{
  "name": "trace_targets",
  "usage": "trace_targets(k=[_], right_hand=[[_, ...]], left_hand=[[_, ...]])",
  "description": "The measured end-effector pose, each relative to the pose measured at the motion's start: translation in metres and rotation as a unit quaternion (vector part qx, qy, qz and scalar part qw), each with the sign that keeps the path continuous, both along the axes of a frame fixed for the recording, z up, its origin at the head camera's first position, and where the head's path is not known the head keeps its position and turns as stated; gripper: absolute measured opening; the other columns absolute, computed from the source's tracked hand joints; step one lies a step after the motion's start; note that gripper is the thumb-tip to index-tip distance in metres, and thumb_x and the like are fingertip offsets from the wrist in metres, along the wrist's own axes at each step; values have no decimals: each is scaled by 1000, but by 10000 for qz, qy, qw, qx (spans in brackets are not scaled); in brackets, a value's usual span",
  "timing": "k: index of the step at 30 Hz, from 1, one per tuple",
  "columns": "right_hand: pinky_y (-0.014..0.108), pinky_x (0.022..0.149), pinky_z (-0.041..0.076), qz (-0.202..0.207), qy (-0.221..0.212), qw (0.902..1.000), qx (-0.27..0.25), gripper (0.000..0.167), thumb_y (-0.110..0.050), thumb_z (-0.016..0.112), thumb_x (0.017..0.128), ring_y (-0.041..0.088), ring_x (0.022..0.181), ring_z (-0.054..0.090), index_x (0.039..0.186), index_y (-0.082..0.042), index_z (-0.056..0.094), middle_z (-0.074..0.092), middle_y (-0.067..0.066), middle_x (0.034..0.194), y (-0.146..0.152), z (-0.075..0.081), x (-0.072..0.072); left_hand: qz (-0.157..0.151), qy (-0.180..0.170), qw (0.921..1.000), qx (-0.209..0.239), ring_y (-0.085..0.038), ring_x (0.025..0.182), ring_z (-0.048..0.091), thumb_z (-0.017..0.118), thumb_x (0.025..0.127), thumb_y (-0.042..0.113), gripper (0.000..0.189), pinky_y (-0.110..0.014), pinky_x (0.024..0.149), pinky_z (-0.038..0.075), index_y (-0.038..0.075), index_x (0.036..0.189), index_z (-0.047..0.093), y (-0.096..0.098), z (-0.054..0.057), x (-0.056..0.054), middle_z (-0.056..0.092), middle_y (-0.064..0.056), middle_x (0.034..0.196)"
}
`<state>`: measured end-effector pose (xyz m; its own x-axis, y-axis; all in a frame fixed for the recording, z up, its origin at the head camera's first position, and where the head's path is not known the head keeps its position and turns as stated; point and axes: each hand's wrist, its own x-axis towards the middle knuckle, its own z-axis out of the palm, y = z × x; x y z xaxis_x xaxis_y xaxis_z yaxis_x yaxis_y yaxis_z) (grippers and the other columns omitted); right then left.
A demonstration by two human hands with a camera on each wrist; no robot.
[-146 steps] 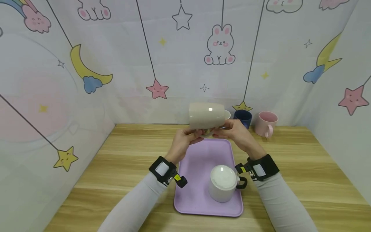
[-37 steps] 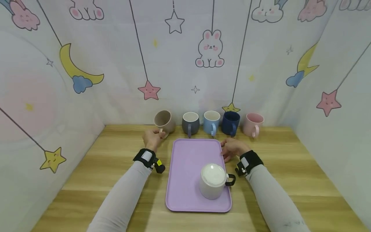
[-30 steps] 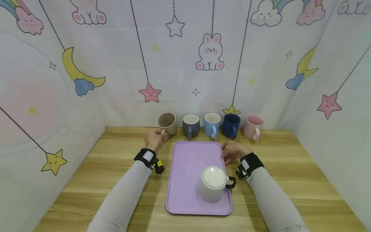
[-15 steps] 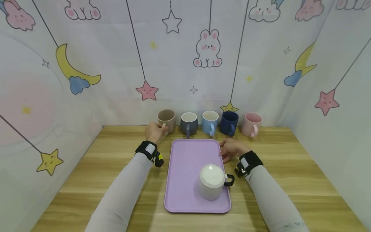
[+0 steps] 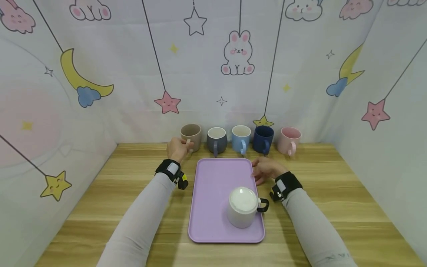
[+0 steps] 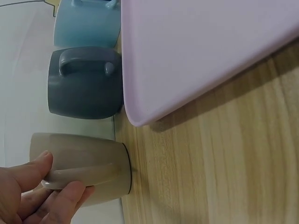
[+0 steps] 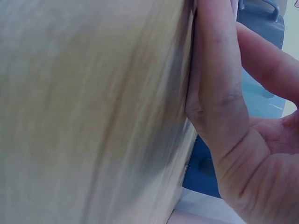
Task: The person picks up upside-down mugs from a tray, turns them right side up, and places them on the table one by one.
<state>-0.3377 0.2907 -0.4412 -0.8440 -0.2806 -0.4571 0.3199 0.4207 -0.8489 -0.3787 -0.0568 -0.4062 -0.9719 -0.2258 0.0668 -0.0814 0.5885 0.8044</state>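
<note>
My left hand (image 5: 178, 149) pinches the handle of a beige mug (image 5: 196, 140), thumb on one side and fingers on the other. In the left wrist view the beige mug (image 6: 88, 149) stands upright on the table by the back wall, its handle (image 6: 84, 176) towards me. At the right edge of a lilac tray (image 5: 208, 207), near its far corner, my right hand (image 5: 268, 170) rests with fingers extended along the rim. Upside down on the tray's near right part is a white mug (image 5: 241, 215), its black handle (image 5: 263, 205) jutting over the edge.
Right of the beige mug, a dark grey mug (image 5: 211, 142), a light blue mug (image 5: 237, 141), a navy mug (image 5: 258, 141) and a pink mug (image 5: 285, 142) stand upright in a row. Patterned cloth walls (image 5: 133, 74) enclose the wooden table (image 5: 133, 167) behind and at both sides.
Earlier both hands held the beige mug sideways above the tray. It then stood tilted at the row's left end and is now upright. My right hand has moved to the tray's edge.
</note>
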Motion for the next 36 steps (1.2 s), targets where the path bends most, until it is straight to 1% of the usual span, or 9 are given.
trace_targets(k=[5, 11, 22, 26, 36], right_hand=[[35, 62, 65, 39, 6, 10000, -74, 51, 14, 59, 90, 23, 66, 66, 136, 10, 36, 60, 16, 83, 1, -1, 1], [33, 62, 65, -18, -33, 10000, -46, 50, 13, 58, 90, 23, 67, 65, 135, 8, 37, 60, 15, 85, 0, 0, 1], [33, 61, 65, 24, -33, 10000, -44, 48, 13, 57, 91, 22, 67, 66, 135, 9, 37, 61, 15, 84, 1, -1, 0], [32, 61, 65, 51, -23, 10000, -25, 48, 12, 57, 91, 22, 68, 66, 135, 9, 38, 61, 14, 85, 2, -1, 0], [32, 61, 65, 41, -35, 9999, -94, 49, 13, 57, 91, 22, 67, 66, 135, 8, 36, 60, 15, 85, 1, -2, 1]], left_hand=[[-37, 43, 10000, -15, -26, 87, 62, 78, 96, 31, 32, -30, 66, 43, 1, 106, 79, -1, -2, -1, 75, -15, 95], [-143, 60, 9999, 5, -26, 88, 62, 77, 97, 33, 35, -30, 66, 44, 0, 108, 79, -3, -2, -1, 75, -15, 96], [-276, -4, 9993, 264, -26, 90, 64, 75, 98, 32, 35, -31, 70, 46, 0, 111, 79, -5, -4, 0, 76, -15, 97], [-247, -3, 9993, 297, -26, 89, 64, 75, 98, 32, 35, -31, 70, 45, 0, 111, 79, -4, -3, 1, 75, -15, 96], [-168, 45, 9997, 177, -25, 87, 64, 77, 97, 32, 34, -30, 68, 45, 0, 109, 80, -2, -1, 4, 77, -15, 94]])
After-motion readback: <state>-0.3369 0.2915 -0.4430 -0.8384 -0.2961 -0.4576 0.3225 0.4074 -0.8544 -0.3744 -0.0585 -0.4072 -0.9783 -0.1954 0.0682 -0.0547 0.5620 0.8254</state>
